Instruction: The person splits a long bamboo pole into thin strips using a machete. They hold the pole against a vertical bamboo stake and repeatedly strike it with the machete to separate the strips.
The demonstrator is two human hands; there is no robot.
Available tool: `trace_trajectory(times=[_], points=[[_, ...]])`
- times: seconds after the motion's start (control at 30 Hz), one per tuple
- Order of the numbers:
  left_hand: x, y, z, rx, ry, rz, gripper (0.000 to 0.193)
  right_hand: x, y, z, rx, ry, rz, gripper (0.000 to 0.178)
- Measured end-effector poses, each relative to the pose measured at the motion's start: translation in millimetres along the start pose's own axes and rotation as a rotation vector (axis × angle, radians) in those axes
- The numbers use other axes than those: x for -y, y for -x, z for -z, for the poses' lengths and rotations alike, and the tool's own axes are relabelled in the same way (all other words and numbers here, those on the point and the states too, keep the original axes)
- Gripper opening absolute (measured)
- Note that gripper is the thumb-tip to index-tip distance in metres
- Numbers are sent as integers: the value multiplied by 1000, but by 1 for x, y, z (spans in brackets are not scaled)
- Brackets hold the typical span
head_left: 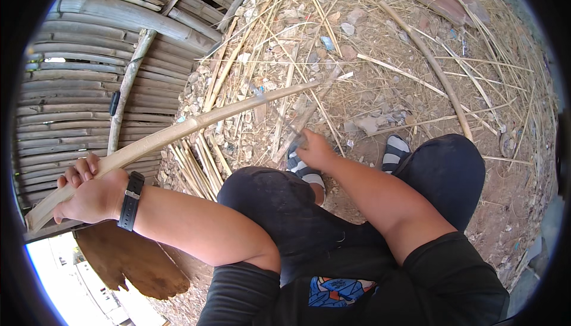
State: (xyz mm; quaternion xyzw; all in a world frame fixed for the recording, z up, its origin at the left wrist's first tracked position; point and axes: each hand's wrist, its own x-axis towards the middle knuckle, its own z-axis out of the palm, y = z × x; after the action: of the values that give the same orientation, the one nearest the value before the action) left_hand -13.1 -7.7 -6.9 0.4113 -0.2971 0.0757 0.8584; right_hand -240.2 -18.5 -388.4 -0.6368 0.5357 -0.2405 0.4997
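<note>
Our left hand (98,195) gripped a long bamboo strip (196,124) near one end; our right hand (315,151) was closed around a slim grey tool (292,128), near our striped footwear (305,172).

Bare brown earth (502,192) is covered across much of its surface by scattered thin, straw-coloured strips (404,76). Stones and rubble (375,123) are mixed among them, and a small blue scrap (326,43) is caught in the litter. Toward the right, a long curved pole (437,70) is laid down; near the bamboo wall (89,100), narrow pale sticks (191,174) are gathered side by side.
</note>
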Motion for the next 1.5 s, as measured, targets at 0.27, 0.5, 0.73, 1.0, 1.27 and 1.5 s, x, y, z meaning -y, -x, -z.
trace_trajectory(times=[0.27, 0.5, 0.73, 1.0, 1.27, 1.5], points=[[3, 0, 1, -36, -34, -5, 61, 7, -19, 24, 121, -123, -344, 43], [-2, 7, -6, 42, 30, -8, 60, 89, -11, 25, 283, -71, 276, 46], [3, 0, 0, 70, 69, -3, 60, -21, -23, 29, -8, 40, -239, 40], [-1, -6, 5, 407, 313, 52, 61, 95, -12, 36, 169, -167, 161, 35], [9, -24, 21, 567, 492, 149, 63, 3, -25, 30, 55, -145, -337, 46], [2, -15, 11, 696, 610, 187, 63, 81, -24, 36, 38, -215, 205, 38]])
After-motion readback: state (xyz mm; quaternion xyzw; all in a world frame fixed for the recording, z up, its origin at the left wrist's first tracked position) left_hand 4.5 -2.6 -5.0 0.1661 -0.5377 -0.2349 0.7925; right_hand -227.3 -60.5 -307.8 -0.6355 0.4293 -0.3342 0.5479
